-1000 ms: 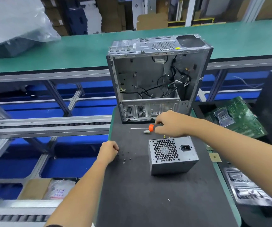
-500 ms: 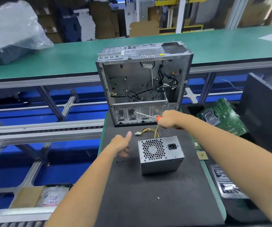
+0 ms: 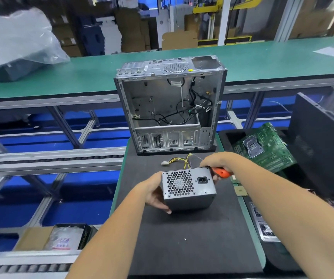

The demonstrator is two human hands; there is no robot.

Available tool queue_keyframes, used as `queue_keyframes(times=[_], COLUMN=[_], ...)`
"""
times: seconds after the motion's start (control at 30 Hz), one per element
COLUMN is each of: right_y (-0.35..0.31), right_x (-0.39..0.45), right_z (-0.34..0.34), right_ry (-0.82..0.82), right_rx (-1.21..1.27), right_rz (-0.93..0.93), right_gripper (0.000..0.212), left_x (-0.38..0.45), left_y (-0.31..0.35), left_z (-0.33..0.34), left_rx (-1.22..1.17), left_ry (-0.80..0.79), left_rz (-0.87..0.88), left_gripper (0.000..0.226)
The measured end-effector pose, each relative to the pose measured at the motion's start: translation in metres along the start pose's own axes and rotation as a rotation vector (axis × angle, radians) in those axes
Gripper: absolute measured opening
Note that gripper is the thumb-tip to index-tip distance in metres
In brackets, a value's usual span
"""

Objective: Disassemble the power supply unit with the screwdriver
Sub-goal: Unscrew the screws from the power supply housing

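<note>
The left hand grips the left side of the grey metal power supply unit on the black mat, near the open case. Its honeycomb fan grille and socket face the camera, long axis left to right, yellow wires behind. The right hand holds the orange-handled screwdriver at its upper right corner.

Green conveyor belt, blue floor, stacked cardboard boxes

Grey power supply unit tilted beside orange-handled screwdriver.
</note>
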State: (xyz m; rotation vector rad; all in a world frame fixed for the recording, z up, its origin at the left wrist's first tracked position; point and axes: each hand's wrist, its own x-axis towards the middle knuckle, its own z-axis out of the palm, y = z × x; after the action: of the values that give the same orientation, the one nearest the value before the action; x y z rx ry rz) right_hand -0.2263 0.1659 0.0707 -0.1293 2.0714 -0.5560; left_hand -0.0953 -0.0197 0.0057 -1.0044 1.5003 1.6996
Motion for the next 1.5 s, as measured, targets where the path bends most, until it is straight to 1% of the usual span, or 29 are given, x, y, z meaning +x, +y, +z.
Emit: queue_keyframes(times=[0.1, 0.2, 0.3, 0.4, 0.47, 0.5, 0.6, 0.73, 0.87, 0.97, 1.03, 1.1, 1.17, 1.2, 1.37, 1.5], right_y=[0.009, 0.012, 0.012, 0.014, 0.015, 0.017, 0.025, 0.044, 0.05, 0.045, 0.043, 0.044, 0.047, 0.047, 0.051, 0.052], right_x=[0.003, 0.003, 0.001, -0.001, 0.0, 0.001, 0.01, 0.024, 0.037, 0.043, 0.048, 0.054, 0.059, 0.06, 0.066, 0.067], right_z=[-0.003, -0.005, -0.009, -0.016, -0.017, -0.016, -0.004, 0.015, 0.028, 0.035, 0.036, 0.035, 0.037, 0.038, 0.045, 0.048], right_ry=[-0.06, -0.067, -0.077, -0.013, 0.053, 0.085, 0.169, 0.197, 0.169, 0.173, 0.149, 0.104, 0.053, 0.023, -0.012, -0.004], right_rx=[0.15, 0.158, 0.132, 0.147, 0.173, 0.193, 0.27, 0.335, 0.363, 0.414, 0.469, 0.553, 0.613, 0.627, 0.661, 0.688], right_rz=[-0.019, -0.025, -0.067, -0.14, -0.196, -0.22, -0.275, -0.261, -0.207, -0.121, -0.102, -0.106, -0.11, -0.112, -0.081, -0.03], right_gripper=[0.022, 0.02, 0.012, 0.009, 0.014, 0.016, 0.017, 0.018, 0.017, 0.013, 0.01, 0.023, 0.038, 0.041, 0.036, 0.043], left_x=[-0.003, -0.004, -0.005, -0.008, -0.008, -0.006, 0.009, 0.025, 0.029, 0.029, 0.029, 0.031, 0.033, 0.033, 0.04, 0.045], left_y=[-0.001, -0.003, -0.002, 0.003, 0.006, 0.007, 0.001, -0.009, -0.016, -0.014, -0.009, -0.007, -0.007, -0.007, -0.008, -0.007], left_z=[0.005, 0.009, 0.012, 0.018, 0.024, 0.027, 0.03, 0.028, 0.024, 0.021, 0.017, 0.014, 0.015, 0.015, 0.018, 0.02], left_rx=[-0.05, -0.078, -0.114, -0.159, -0.169, -0.19, -0.302, -0.274, -0.238, -0.18, -0.172, -0.146, -0.122, -0.117, -0.138, -0.153], left_ry=[0.001, 0.049, 0.1, 0.146, 0.206, 0.237, 0.287, 0.315, 0.331, 0.276, 0.236, 0.221, 0.23, 0.239, 0.319, 0.353], left_rz=[0.013, 0.059, 0.135, 0.211, 0.285, 0.321, 0.393, 0.387, 0.374, 0.375, 0.359, 0.33, 0.298, 0.285, 0.264, 0.259], left_gripper=[0.047, 0.041, 0.03, 0.025, 0.027, 0.024, 0.025, 0.026, 0.022, 0.026, 0.032, 0.042, 0.051, 0.055, 0.066, 0.067])
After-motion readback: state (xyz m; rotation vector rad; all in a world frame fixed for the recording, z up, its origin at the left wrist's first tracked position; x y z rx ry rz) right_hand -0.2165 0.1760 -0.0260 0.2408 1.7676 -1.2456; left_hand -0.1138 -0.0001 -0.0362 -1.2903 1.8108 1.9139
